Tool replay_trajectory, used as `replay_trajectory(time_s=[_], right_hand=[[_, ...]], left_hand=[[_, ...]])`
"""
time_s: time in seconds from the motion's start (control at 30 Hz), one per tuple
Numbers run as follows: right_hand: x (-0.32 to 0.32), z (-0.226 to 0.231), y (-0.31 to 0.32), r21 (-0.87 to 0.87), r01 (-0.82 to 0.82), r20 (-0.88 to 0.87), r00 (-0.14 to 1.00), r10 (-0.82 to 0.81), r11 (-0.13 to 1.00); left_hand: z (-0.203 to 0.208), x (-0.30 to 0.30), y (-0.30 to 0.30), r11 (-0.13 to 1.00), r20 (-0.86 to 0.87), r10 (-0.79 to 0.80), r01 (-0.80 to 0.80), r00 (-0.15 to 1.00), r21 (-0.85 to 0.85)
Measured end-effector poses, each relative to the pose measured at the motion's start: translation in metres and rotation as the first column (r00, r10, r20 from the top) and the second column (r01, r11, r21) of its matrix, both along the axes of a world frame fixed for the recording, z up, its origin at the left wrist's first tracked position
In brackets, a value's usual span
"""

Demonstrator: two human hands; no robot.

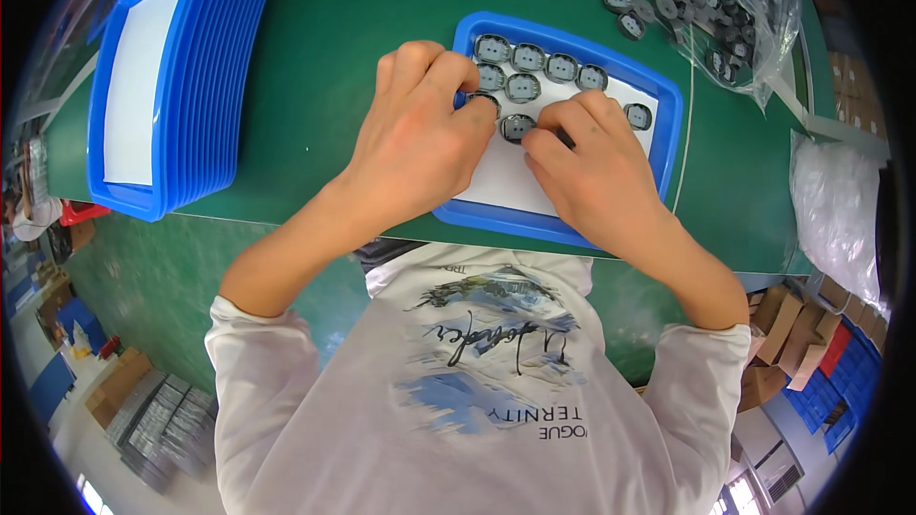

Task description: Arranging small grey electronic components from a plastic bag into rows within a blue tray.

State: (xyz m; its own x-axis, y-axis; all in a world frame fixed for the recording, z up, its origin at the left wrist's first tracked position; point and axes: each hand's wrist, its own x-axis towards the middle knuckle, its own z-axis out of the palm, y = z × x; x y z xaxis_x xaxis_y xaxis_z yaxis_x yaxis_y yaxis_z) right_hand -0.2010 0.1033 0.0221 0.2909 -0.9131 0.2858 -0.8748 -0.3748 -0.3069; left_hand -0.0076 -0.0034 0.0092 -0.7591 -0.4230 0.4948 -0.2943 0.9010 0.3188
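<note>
In front of me lies a shallow blue tray (671, 148) lined with a white sheet (506, 181). Several small round black-and-grey parts (528, 57) sit in it, mostly in rows at its far left, with a lone one (637, 116) by the right side. My left hand (420, 129) reaches over the tray's left rim, its fingers closed on a round part partly hidden beneath them. My right hand (596, 154) is over the middle, thumb and fingers pinched around a mostly hidden dark part, beside another round part (516, 128).
A tall stack of blue trays (205, 86) stands at the left of the green table (334, 0). At the far right, a clear plastic bag (763, 0) spills more round parts (630, 26). Crumpled clear plastic (835, 215) hangs by the right edge; cardboard boxes (792, 329) lie below.
</note>
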Motion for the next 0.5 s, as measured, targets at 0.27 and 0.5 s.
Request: replay_trajectory(time_s=[0.27, 0.5], right_hand=[[0.001, -0.008, -0.010, -0.057, 0.010, 0.025, 1.000, -0.008, 0.998], [0.001, -0.009, -0.014, -0.046, 0.034, 0.051, 0.998, -0.031, 0.998]], left_hand=[[0.003, 0.002, -0.003, 0.998, 0.035, -0.023, 0.021, 0.999, 0.063], [0.006, 0.001, -0.006, 0.998, 0.064, -0.041, 0.037, 0.997, 0.058]])
